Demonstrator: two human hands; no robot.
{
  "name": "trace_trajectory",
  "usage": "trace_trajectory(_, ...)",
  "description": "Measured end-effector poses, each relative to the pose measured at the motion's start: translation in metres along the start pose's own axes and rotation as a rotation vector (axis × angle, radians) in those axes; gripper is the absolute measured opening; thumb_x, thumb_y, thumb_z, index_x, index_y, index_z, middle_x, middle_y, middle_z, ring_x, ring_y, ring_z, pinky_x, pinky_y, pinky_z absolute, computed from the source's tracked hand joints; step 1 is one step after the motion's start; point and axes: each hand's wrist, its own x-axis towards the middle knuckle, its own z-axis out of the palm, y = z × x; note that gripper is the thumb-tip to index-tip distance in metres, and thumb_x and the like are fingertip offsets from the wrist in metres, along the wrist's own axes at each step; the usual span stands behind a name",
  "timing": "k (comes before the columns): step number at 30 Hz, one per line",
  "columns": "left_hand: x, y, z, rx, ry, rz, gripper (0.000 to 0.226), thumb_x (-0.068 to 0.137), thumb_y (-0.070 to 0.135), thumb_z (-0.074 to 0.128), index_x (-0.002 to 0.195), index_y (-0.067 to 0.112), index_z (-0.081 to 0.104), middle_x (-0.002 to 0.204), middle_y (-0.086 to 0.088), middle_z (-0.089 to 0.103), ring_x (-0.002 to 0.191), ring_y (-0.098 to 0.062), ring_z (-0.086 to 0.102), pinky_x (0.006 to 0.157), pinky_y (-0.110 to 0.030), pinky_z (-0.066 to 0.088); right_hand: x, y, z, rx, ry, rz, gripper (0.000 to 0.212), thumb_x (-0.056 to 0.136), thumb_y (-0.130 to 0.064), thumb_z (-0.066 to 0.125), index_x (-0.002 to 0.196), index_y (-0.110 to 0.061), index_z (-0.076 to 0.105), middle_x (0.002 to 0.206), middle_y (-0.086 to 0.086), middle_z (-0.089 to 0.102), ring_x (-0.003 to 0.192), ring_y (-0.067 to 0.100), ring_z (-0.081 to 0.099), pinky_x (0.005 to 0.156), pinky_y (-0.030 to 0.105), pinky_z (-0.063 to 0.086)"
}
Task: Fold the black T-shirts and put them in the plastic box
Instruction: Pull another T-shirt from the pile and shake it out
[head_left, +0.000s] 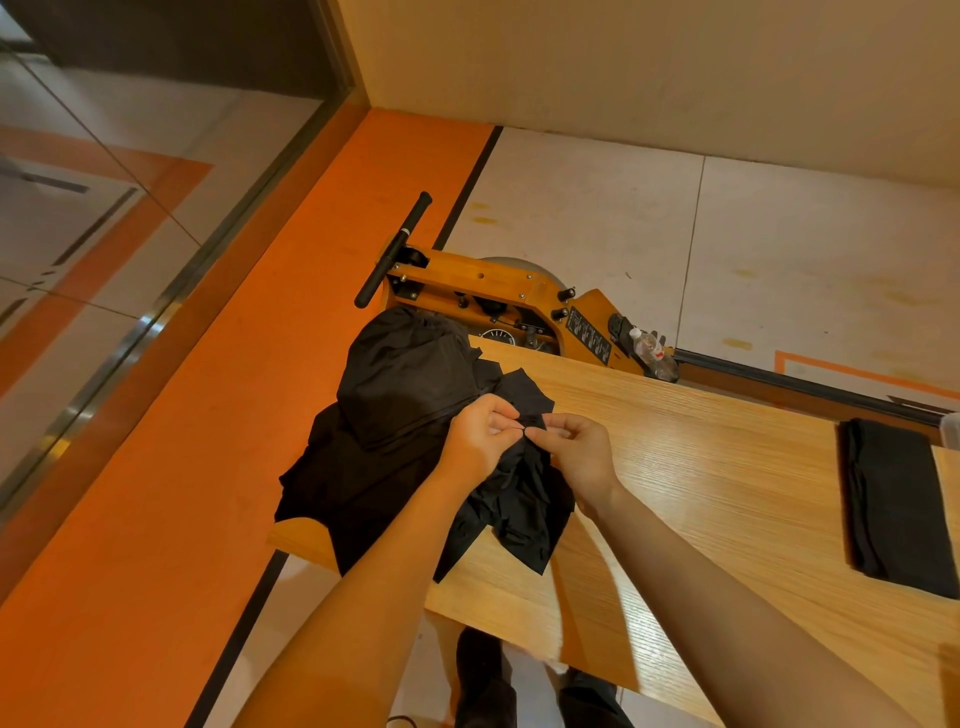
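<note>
At the left end of the wooden table (701, 467), you have a loose heap of black T-shirts (410, 410) spilling over the table's left edge, and both your hands meet on top of it. Your left hand (480, 439) and your right hand (576, 457) each pinch a small bit of one crumpled shirt (519, 509) between thumb and fingertips, the two pinches almost touching. Neither hand is slack, and neither closes on nothing.

That grip is the first risk. You appear to be hunting for a seam or collar, and with so little cloth held, a lift could pull the fabric out of your fingers, or raise it bunched rather than spread.

The second risk is the heap itself. Much of it hangs past the left edge above the orange floor (208, 415). If the shirt you hold is tangled with the ones beneath, dragging it towards the middle of the table may pull the rest over the edge.

One folded shirt (893, 504) lies near the table's right edge, well apart from the heap. Only a pale sliver at the far right edge, just beyond it, could be the plastic box; you cannot tell. Judge your reach before carrying anything that way.
</note>
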Motion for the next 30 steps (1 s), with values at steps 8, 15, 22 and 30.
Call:
trace_trajectory(8,0.000,0.002,0.004,0.038,0.011,-0.052,0.022,0.082,0.006,0.074,0.097,0.010,0.058,0.085,-0.002,0.066,0.076,0.000,0.057,0.063,-0.002,0.041,0.006,-0.001,-0.002,-0.122,0.060,0.021,0.010,0.078,0.000,0.076,0.085,-0.006,0.072,0.077,0.010,0.072,0.073,0.023,0.067,0.077,0.041,0.056)
trace_trajectory(15,0.003,-0.009,-0.005,0.347,-0.085,-0.079,0.017,0.085,0.012,0.069,0.095,0.021,0.059,0.084,0.007,0.056,0.086,-0.021,0.058,0.082,-0.036,0.052,0.012,-0.005,-0.009,-0.088,0.136,0.036,0.009,0.081,-0.001,0.072,0.090,0.000,0.071,0.080,0.014,0.069,0.075,0.023,0.066,0.079,0.042,0.056)
trace_trajectory(22,0.004,-0.019,-0.027,0.446,-0.031,0.002,0.010,0.095,0.027,0.058,0.099,0.018,0.062,0.102,-0.003,0.068,0.101,-0.018,0.059,0.090,-0.040,0.045,0.023,-0.007,-0.027,-0.021,0.220,0.038,0.011,0.083,0.000,0.070,0.093,0.001,0.070,0.084,0.016,0.067,0.079,0.025,0.065,0.088,0.047,0.055)
trace_trajectory(30,0.003,-0.002,-0.038,0.015,-0.118,-0.035,0.009,0.097,0.016,0.054,0.091,0.014,0.048,0.058,0.001,0.033,0.050,-0.008,0.031,0.052,-0.019,0.027,0.023,-0.008,-0.028,-0.037,0.220,0.052,0.010,0.084,0.002,0.069,0.094,0.003,0.070,0.082,0.015,0.066,0.078,0.024,0.064,0.086,0.044,0.055)
